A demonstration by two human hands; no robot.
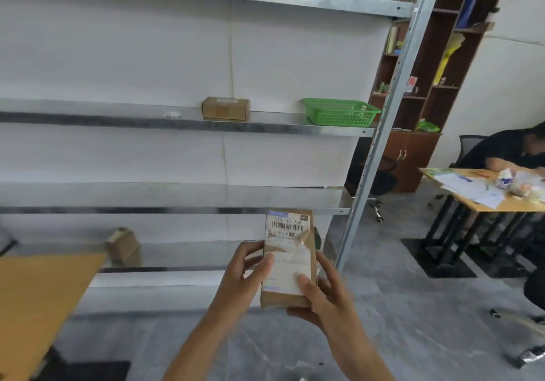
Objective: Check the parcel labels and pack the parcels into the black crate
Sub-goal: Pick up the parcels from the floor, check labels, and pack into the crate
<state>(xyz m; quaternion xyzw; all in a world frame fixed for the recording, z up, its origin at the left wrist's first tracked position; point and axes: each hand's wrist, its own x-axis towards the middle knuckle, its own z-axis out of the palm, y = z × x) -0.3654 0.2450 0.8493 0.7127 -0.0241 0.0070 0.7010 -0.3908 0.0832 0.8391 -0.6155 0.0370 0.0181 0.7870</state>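
Both bare forearms [203,342] angle upward, converging. The left hand [243,274] grips the parcel [290,251] at its left edge, thumb across its face; the right hand [323,298] cups its lower right corner, thumb on top

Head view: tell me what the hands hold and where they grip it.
Both hold one cardboard parcel, label up: the left hand grips its left edge, the right hand its lower right corner, thumbs on the label.

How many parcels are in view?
3. The first parcel is in the left hand and right hand; a second parcel sits on the middle shelf left of the green basket; a third parcel, blurred, on the lower shelf. Others may be hidden.
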